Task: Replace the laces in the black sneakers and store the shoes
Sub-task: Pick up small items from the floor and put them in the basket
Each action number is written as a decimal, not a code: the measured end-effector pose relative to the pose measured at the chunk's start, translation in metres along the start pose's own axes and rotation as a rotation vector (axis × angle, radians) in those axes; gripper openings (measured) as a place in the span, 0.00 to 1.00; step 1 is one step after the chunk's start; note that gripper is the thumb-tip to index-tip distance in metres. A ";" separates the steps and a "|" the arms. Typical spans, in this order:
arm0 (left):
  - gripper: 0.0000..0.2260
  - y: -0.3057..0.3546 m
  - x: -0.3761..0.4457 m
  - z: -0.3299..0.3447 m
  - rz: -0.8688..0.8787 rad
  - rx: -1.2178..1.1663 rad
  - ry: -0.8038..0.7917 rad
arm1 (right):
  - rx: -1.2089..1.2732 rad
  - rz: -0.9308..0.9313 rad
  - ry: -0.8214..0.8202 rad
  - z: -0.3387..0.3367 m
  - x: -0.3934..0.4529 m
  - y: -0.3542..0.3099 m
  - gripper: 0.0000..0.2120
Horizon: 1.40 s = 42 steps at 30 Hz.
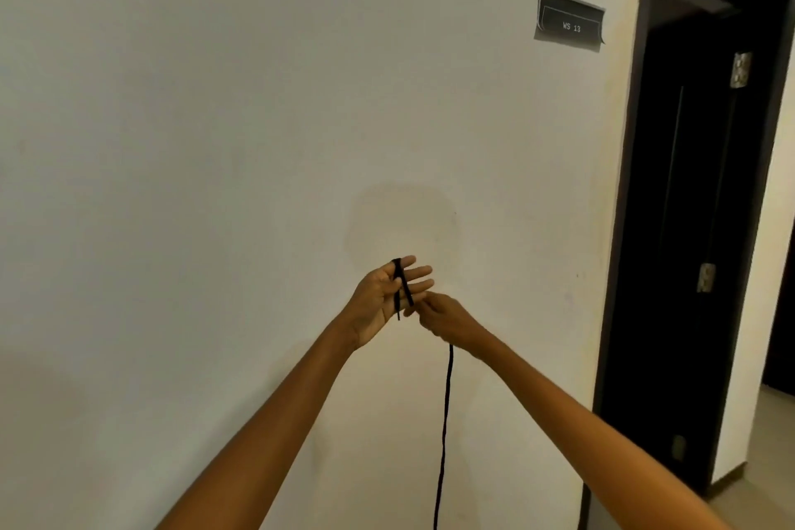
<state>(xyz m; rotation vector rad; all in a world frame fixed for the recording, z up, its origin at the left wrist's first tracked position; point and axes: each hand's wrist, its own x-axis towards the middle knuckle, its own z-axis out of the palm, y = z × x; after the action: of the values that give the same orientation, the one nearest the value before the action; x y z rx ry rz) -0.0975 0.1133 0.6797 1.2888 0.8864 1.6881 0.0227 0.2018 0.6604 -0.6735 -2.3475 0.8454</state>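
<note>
The right hand (pixel 443 316) pinches a black lace (pixel 445 422) with its curled fingers, right beside the left hand (pixel 387 297). The left hand is held up with its palm facing the person and its fingers straight and a little apart. The lace is looped over the left fingers near their tips, and two short black strands run down across the palm. From the right hand the rest of the lace hangs straight down in one long line between the two arms and goes out of the bottom of the picture. Both arms reach far out in front of a plain white wall (pixel 215 142). High up on the wall to the right is a small dark sign (pixel 570 22) that reads WS 13. Further right is a dark door frame (pixel 619 271) with a dark door (pixel 688 228) and silver hinges (pixel 741 70)
</note>
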 end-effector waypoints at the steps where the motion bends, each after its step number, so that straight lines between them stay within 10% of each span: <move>1: 0.17 -0.003 0.001 -0.003 0.002 0.044 0.041 | -0.048 -0.014 -0.043 0.003 -0.003 0.000 0.12; 9: 0.16 -0.020 0.005 -0.004 -0.020 0.509 0.046 | -0.313 -0.218 -0.017 -0.029 -0.010 -0.026 0.10; 16: 0.15 -0.012 -0.006 0.016 -0.083 0.347 -0.181 | 0.027 -0.129 0.334 -0.056 0.010 -0.025 0.11; 23: 0.16 -0.017 0.010 0.026 0.016 -0.091 -0.007 | -0.048 0.044 0.015 -0.003 -0.005 0.033 0.12; 32: 0.18 -0.050 0.013 0.001 -0.082 0.531 -0.022 | -0.223 -0.169 -0.013 -0.037 -0.012 0.004 0.12; 42: 0.17 -0.036 -0.010 0.016 -0.144 0.031 -0.236 | -0.104 -0.046 0.064 -0.035 0.012 0.029 0.07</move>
<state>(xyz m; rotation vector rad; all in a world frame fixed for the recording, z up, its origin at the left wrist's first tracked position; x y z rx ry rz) -0.0735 0.1200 0.6471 1.3782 0.8454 1.3836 0.0439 0.2429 0.6674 -0.6761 -2.3523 0.6751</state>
